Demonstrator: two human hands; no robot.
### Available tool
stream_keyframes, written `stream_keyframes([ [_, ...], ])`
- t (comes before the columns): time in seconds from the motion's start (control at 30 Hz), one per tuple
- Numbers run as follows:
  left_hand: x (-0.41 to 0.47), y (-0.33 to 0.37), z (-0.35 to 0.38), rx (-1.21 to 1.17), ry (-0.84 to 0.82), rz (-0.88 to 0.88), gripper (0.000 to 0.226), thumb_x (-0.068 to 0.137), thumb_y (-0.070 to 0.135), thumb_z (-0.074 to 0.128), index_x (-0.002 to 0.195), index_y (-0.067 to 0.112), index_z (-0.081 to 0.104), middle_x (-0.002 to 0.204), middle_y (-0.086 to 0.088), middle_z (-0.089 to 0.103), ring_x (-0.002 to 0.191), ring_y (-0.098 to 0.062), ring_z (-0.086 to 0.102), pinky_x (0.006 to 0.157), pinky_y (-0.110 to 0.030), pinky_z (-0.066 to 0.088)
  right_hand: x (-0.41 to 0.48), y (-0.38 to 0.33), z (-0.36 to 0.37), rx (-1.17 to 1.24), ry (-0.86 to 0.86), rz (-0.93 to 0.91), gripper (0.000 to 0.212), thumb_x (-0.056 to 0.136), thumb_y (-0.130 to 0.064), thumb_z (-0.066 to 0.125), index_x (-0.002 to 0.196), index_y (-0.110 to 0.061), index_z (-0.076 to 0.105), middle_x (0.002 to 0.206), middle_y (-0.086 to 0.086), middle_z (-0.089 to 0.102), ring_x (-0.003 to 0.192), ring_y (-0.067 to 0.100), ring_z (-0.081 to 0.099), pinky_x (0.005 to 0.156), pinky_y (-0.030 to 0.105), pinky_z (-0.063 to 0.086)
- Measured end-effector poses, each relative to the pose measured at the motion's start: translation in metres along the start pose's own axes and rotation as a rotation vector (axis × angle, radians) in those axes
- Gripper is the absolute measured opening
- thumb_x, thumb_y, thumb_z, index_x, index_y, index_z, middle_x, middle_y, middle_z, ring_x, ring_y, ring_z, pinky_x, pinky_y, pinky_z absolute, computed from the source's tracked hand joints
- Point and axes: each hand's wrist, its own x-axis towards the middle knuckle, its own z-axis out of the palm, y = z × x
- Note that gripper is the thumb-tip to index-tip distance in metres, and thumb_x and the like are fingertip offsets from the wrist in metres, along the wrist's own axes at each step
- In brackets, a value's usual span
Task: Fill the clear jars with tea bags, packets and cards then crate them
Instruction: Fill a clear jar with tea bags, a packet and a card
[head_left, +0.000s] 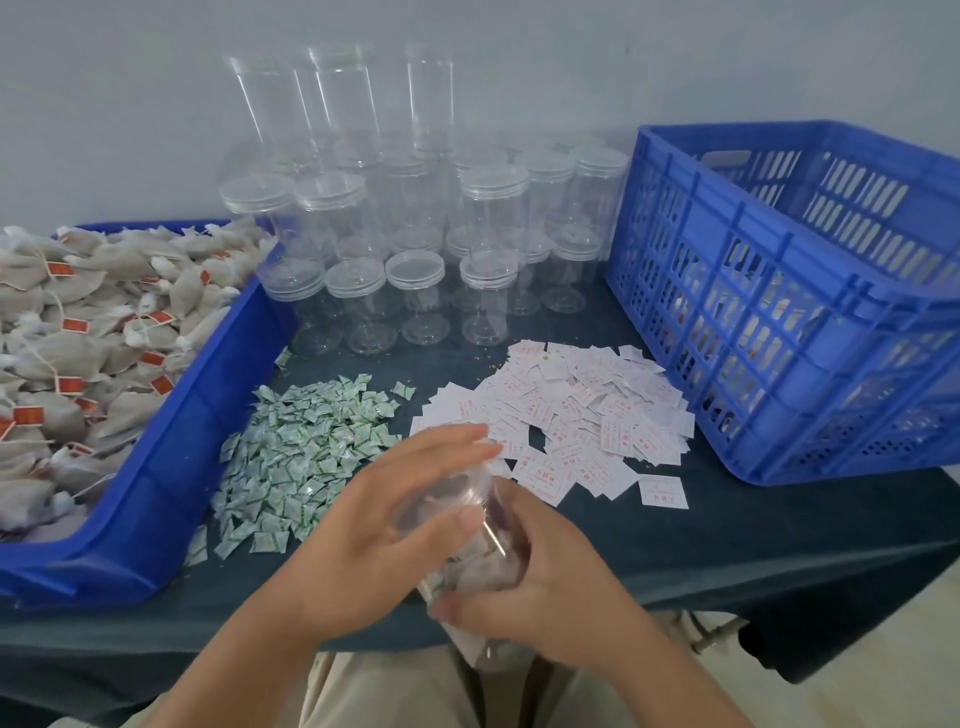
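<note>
Beyond held jar (437, 500): packets (311, 447), cards (582, 415), empty jars (418, 304); crate (779, 332) beside cards.

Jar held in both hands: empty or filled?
Filled, at least partly: tea bags show inside the held jar, between left hand and right hand. How full: cannot tell.

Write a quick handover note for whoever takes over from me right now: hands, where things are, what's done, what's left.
The left hand grips the top end of the tilted jar; the right hand grips its body.
It holds tea bags; packet and card inside unclear.
The tray of bags sits left, packets and cards piled mid-table, empty jars behind, crate right.
To do: crate this one, fill the rest.
</note>
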Motion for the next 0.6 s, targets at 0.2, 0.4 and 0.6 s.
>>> stream_keyframes([
  [0.2, -0.001, 0.009, 0.004, -0.070, 0.149, -0.079, 0.037, 0.083, 0.053, 0.071, 0.119, 0.045, 0.074, 0.123, 0.009, 0.074, 0.118, -0.012, 0.068, 0.093, -0.020, 0.053, -0.010, -0.016, 0.013, -0.167, 0.150, -0.053, 0.075, 0.061, -0.062, 0.089, 0.126, -0.043, 0.058, 0.111, -0.015, 0.074, 0.095, 0.011, 0.073, 0.082, 0.038, 0.062],
  [0.4, -0.002, -0.006, 0.000, -0.308, -0.077, 0.031, 0.043, 0.089, 0.036, 0.071, 0.124, 0.011, 0.075, 0.124, -0.017, 0.073, 0.118, -0.037, 0.067, 0.100, -0.045, 0.054, -0.015, -0.022, 0.007, 0.547, -0.396, 0.029, 0.066, 0.079, -0.035, 0.080, 0.139, -0.013, 0.063, 0.128, 0.007, 0.065, 0.121, 0.028, 0.057, 0.108, 0.050, 0.040],
  [0.6, 0.017, 0.010, -0.030, -0.213, -0.107, 0.023, 0.076, 0.089, 0.066, 0.071, 0.150, 0.023, 0.056, 0.155, -0.006, 0.054, 0.144, -0.028, 0.051, 0.110, -0.043, 0.051, -0.006, -0.021, -0.008, 0.433, -0.151, -0.149, 0.074, 0.076, -0.027, 0.085, 0.144, -0.017, 0.056, 0.132, 0.002, 0.069, 0.121, 0.024, 0.065, 0.104, 0.046, 0.050],
])
